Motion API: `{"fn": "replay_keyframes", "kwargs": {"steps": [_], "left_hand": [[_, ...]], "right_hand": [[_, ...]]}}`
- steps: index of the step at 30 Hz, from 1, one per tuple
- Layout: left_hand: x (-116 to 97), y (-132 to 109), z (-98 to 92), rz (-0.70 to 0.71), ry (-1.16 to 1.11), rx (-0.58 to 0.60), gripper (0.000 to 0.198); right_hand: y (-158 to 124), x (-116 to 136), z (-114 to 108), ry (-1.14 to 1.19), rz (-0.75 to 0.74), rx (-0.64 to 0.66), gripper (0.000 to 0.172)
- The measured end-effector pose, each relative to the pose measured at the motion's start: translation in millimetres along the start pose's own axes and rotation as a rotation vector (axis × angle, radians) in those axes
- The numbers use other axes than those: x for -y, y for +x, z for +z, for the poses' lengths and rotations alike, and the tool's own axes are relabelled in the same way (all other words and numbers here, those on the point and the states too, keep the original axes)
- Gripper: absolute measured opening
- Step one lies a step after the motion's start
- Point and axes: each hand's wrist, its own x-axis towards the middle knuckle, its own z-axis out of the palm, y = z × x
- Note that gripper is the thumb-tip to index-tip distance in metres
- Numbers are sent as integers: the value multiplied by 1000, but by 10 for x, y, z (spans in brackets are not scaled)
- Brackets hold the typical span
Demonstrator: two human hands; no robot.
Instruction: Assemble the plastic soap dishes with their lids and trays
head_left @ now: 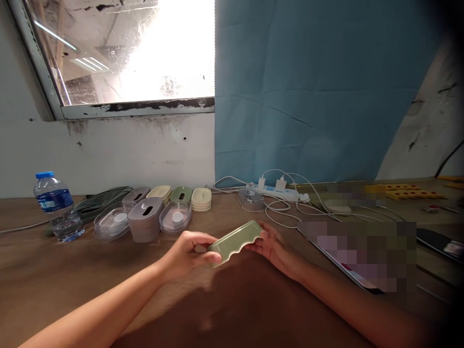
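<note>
Between my two hands, above the brown table, is a thin olive-green plastic piece [236,243] with one wavy edge towards me. It is tilted, its right end higher. My left hand [197,251] pinches its left end, thumb on the near face. My right hand [270,244] grips the right end, with fingers curled behind and below it. Beyond my hands stand stacks of small plastic containers: a grey-lilac stack [146,227], a green one [181,194] and cream ones [201,199]. Clear oval lids [176,217] lie beside them.
A water bottle [58,208] stands at the far left, beside a dark pouch [103,203]. At the back are a power strip [277,192] with white cables and a round grey case [251,199]. A blurred-out flat device [357,256] lies right, yellow pieces [413,192] behind it.
</note>
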Motion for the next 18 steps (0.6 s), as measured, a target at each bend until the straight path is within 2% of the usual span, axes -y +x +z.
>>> {"fn": "replay_keyframes", "kwargs": {"steps": [4,7,10,12,13,15,17,18], "left_hand": [[-50,107,19,-102,-117,-61,33],[-52,253,-96,-92,-62,-242,37],[29,514,-421,3,311,-490,37],[135,745,-707,103,661,-587,33],[200,864,-846,116,829,-559,31],[346,1082,-1078,1,1131,-367,28],[494,1239,-1224,-150,1271,-192,23],[564,1289,-1265,-206,1291,-141,20]], "right_hand": [[32,-14,-23,88,44,-33,40],[50,-7,-65,84,40,-56,43],[49,66,-104,-121,-79,-57,45],[37,156,-118,-356,-198,15,49],[27,205,-120,-500,-266,62,50],[1,289,-112,-817,-401,131,45],[-31,328,-90,-1109,-485,159,34],[-47,328,-76,-1216,-484,169,30]]}}
